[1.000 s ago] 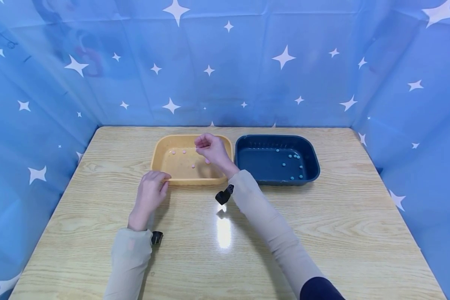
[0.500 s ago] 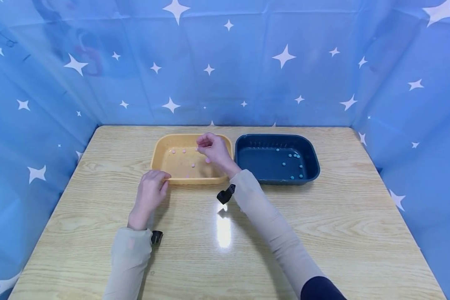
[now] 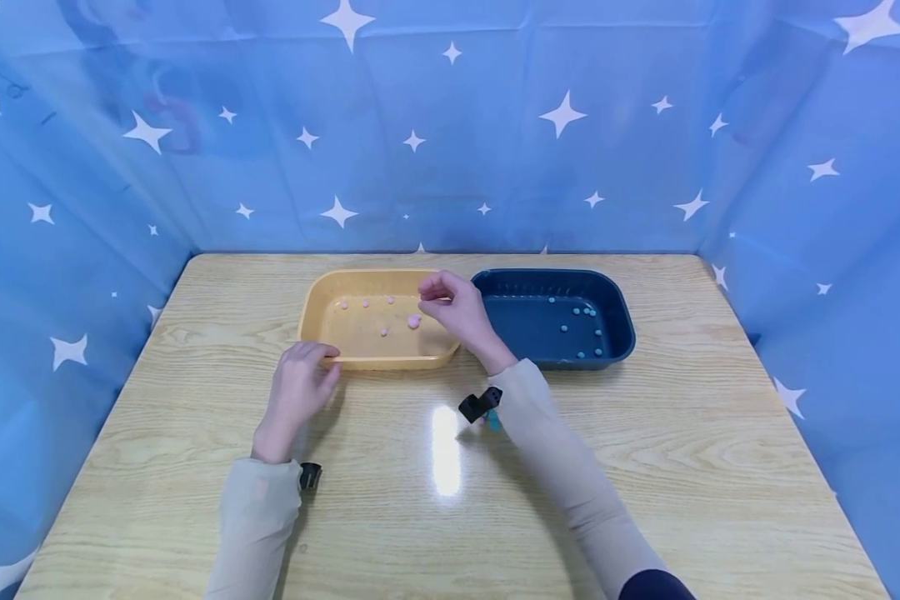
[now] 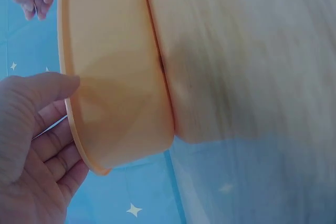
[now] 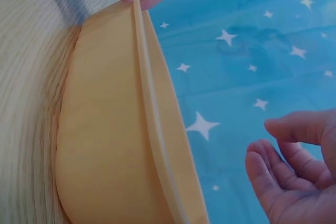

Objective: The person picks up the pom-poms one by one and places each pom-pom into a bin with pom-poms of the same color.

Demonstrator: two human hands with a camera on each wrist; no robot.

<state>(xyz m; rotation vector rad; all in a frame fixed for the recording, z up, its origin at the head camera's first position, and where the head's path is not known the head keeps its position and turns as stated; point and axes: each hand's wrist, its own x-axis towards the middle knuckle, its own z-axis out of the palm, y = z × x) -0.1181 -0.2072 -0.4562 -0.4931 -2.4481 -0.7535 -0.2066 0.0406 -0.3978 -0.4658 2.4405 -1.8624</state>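
Note:
My left hand (image 3: 297, 385) grips the near left rim of a yellow plastic basin (image 3: 390, 364), thumb on the outer wall and fingers behind the rim in the left wrist view. Several small pink balls (image 3: 383, 332) lie scattered on the basin's floor, with a larger pink lump (image 3: 414, 322) right of the middle. Over the basin's right end hovers my right hand (image 3: 461, 315). In the right wrist view, its thumb and loosely bent fingers (image 5: 262, 174) stand apart with nothing between them.
Close beside the yellow basin, on its right, stands a dark blue basin (image 3: 525, 333) with several small teal balls (image 3: 564, 328). A small teal thing (image 3: 494, 420) lies on the wooden table (image 3: 690, 467), partly hidden by my right sleeve. Blue star-patterned curtains (image 3: 487, 142) enclose the table.
My right hand has shifted right, from over the basin's middle to its right end, uncovering a pink ball. The teal thing now shows beside the sleeve. My left hand keeps its grip.

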